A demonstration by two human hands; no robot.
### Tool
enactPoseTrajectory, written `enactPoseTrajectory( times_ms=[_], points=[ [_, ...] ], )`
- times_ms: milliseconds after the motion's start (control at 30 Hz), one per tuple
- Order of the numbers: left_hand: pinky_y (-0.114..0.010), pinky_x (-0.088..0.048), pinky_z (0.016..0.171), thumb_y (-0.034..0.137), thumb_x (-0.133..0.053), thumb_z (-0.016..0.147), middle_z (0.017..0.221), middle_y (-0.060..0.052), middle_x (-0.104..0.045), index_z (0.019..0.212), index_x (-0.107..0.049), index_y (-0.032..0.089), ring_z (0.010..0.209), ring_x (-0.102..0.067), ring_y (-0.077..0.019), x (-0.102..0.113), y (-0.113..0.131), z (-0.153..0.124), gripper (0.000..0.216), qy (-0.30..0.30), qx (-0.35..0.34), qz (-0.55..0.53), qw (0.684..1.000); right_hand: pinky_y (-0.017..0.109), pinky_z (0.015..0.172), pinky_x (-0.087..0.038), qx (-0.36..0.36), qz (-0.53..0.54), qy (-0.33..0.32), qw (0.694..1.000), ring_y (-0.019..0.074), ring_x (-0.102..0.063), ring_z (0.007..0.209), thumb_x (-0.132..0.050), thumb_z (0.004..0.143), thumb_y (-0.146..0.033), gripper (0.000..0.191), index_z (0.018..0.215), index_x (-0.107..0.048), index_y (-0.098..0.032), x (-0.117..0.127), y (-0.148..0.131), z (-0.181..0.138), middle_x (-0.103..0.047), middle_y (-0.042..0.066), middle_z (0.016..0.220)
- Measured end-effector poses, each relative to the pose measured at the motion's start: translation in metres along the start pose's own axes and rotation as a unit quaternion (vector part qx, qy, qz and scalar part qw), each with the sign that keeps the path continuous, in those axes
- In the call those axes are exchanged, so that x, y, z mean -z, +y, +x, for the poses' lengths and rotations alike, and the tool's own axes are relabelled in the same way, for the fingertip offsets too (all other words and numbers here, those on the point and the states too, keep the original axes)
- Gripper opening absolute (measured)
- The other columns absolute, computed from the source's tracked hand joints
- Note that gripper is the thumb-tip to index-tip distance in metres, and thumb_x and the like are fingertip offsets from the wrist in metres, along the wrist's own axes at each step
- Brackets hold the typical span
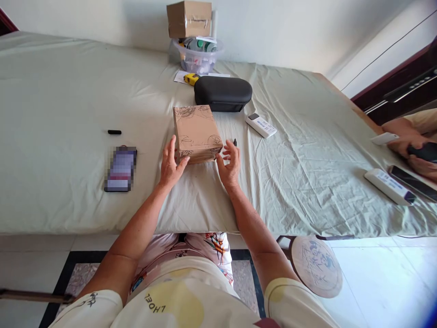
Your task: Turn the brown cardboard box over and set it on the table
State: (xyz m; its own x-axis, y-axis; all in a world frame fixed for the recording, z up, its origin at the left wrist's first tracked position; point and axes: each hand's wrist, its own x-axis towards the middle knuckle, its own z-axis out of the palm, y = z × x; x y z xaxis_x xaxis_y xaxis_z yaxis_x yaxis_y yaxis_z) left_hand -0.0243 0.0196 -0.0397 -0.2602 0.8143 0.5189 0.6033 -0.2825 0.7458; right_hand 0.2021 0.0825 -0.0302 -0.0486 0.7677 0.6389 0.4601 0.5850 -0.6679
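Observation:
A brown cardboard box with black scribbles on its top lies on the cloth-covered table in front of me. My left hand is at its near left corner, fingers along the left side and thumb at the front edge. At the near right corner is my right hand, its thumb by the box and its fingers curled. A black marker pokes out behind those fingers, its tip pointing away from me; the hand hides most of it. Left of the box lies a small black cap.
Behind the box sit a black case, a yellow tape measure and a plastic tub topped by another carton. A white device lies right, a phone left. Another person's hands are at far right.

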Motion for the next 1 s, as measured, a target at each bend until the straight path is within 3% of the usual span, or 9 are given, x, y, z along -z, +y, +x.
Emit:
enactPoseTrajectory(
  times_ms=[67,133,267,500,633,833,1000],
  points=[
    [-0.046,-0.045,0.122,0.065,-0.055,0.101,0.172,-0.016,-0.033,0.169,-0.022,0.029,0.157,-0.039,-0.0313,0.0,-0.001,0.003,0.084,-0.011,-0.02,0.004,1.0,0.035,0.079,-0.062,-0.015,0.022,-0.019,0.999,0.0196,-0.066,0.098,-0.061,0.1,-0.042,0.059,0.156,-0.048,-0.031,-0.004,0.006,0.0,-0.065,0.011,0.132],
    [-0.045,-0.04,0.126,0.063,-0.049,0.104,0.172,-0.014,-0.035,0.167,-0.029,0.029,0.16,-0.034,-0.0289,0.0,-0.001,0.007,0.074,-0.017,-0.033,0.008,0.999,0.034,0.078,-0.062,-0.022,0.043,-0.043,0.998,0.0187,-0.067,0.097,-0.061,0.1,-0.042,0.062,0.159,-0.045,-0.032,-0.008,0.012,-0.001,-0.066,0.011,0.132],
    [-0.045,-0.037,0.128,0.061,-0.04,0.108,0.162,-0.015,-0.051,0.16,-0.041,0.025,0.153,-0.046,-0.027,-0.001,0.0,0.011,0.063,-0.01,-0.051,-0.001,0.999,0.031,0.074,-0.062,-0.016,0.046,-0.053,0.997,0.0175,-0.067,0.094,-0.062,0.098,-0.044,0.059,0.155,-0.05,-0.032,-0.012,0.016,-0.002,-0.068,0.008,0.124],
    [-0.042,-0.047,0.119,0.061,-0.04,0.108,0.149,-0.015,-0.063,0.148,-0.053,0.022,0.141,-0.058,-0.0249,-0.007,0.006,0.012,0.057,0.034,-0.039,-0.014,0.999,0.031,0.071,-0.061,-0.006,0.05,-0.036,0.998,0.0178,-0.067,0.09,-0.063,0.098,-0.046,0.056,0.151,-0.051,-0.032,-0.013,0.013,-0.005,-0.068,0.006,0.116],
    [-0.041,-0.049,0.118,0.055,-0.042,0.109,0.148,-0.014,-0.064,0.147,-0.054,0.023,0.14,-0.059,-0.0248,-0.008,0.008,0.011,0.052,0.034,-0.029,-0.014,0.999,0.032,0.073,-0.061,0.001,0.039,-0.039,0.999,0.0185,-0.068,0.092,-0.057,0.102,-0.052,0.052,0.149,-0.054,-0.029,-0.008,0.011,-0.003,-0.069,0.008,0.116],
    [-0.04,-0.051,0.117,0.052,-0.041,0.11,0.151,-0.014,-0.063,0.151,-0.052,0.022,0.142,-0.059,-0.0237,-0.007,0.006,0.009,0.051,0.03,-0.046,-0.008,0.998,0.04,0.089,-0.061,0.017,0.031,-0.026,0.999,0.0208,-0.071,0.095,-0.039,0.108,-0.058,0.052,0.142,-0.061,-0.024,0.004,0.015,0.0,-0.072,0.01,0.112],
    [-0.042,-0.048,0.12,0.049,-0.04,0.11,0.152,-0.013,-0.063,0.154,-0.05,0.025,0.143,-0.058,-0.0234,-0.007,0.005,0.008,0.051,0.026,-0.046,-0.002,0.999,0.038,0.083,-0.061,0.024,0.039,-0.024,0.999,0.0194,-0.07,0.09,-0.04,0.108,-0.06,0.055,0.147,-0.057,-0.025,0.001,0.018,-0.002,-0.071,0.009,0.114]
  ],
)
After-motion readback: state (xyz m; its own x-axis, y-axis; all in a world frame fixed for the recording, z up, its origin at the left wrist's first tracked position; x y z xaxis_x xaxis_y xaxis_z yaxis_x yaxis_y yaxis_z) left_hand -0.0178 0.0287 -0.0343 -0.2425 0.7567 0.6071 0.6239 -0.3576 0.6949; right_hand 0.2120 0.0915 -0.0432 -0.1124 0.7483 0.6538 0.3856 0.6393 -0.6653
